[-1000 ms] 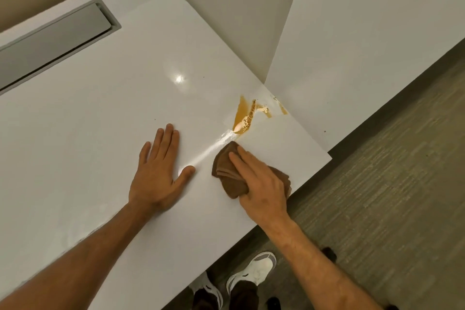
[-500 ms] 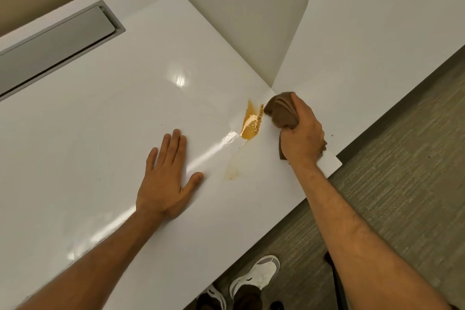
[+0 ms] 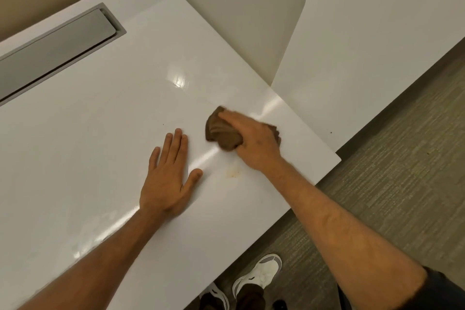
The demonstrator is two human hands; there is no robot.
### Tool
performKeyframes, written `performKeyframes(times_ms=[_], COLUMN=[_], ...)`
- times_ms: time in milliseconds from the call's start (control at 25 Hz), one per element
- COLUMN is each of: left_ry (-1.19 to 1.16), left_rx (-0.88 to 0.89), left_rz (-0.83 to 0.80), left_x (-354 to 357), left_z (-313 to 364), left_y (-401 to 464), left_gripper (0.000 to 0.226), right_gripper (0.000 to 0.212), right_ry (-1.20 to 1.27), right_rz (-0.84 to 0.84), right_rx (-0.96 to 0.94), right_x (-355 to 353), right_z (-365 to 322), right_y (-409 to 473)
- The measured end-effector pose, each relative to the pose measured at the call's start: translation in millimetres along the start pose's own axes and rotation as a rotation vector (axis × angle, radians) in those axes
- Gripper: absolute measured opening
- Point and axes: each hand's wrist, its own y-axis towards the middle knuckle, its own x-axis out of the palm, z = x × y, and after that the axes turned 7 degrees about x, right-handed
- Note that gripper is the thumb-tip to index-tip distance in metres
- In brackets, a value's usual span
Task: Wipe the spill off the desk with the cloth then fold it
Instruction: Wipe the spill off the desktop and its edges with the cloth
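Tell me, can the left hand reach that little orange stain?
Probably yes. The left hand lies flat on the desk, thumb right beside the stain, with nothing between them.

My forearms were bare, a dark short sleeve (image 3: 442, 289) edged my right arm, and I wore white-and-grey sneakers (image 3: 261, 272) with dark trousers (image 3: 249, 297).

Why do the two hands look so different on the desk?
The left hand lies flat with straight fingers and holds nothing; the right hand grips the brown cloth. The left looks sharp, the right and its cloth blurred. Both rest on the white desk.
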Motion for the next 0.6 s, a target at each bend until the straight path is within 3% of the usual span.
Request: performKeyframes(times_ms=[120, 200, 280, 320, 360, 440, 600], left_ry=[-0.017, 0.001, 0.022, 0.025, 0.027, 0.027, 0.012], left_rx=[0.009, 0.016, 0.010, 0.007, 0.005, -0.001, -0.009], left_rz=[0.011, 0.011, 0.021, 0.018, 0.015, 0.017, 0.018], left_x=[0.0, 2.2, 4.1, 4.6, 4.7, 5.3, 4.5], left_z=[-3.3, -4.9, -5.9, -6.3, -6.2, -5.7, -3.5], left_y=[0.2, 0.8, 1.9, 1.6, 1.4, 0.2, 0.4], left_gripper=[0.084, 0.081, 0.080, 0.079, 0.079, 0.078, 0.080], right_gripper=[0.074, 0.071, 0.060, 0.053, 0.047, 0.046, 0.082], right_ry=[0.066, 0.310, 0.587, 0.611, 0.567, 0.374, -0.216], right_rz=[-0.127, -0.131, 0.047, 0.174, 0.268, 0.299, 0.160], right_rx=[-0.059, 0.067, 0.245, 0.273, 0.267, 0.253, 0.199], right_x=[11.3, 3.1, -17.1, -26.8, -36.1, -40.9, -7.9], right_z=[-1.4, 2.3, 7.6, 12.3, 15.4, 17.7, 20.3], right_y=[-49.7, -61.6, -44.6, -30.7, -16.1, 8.1, 22.4])
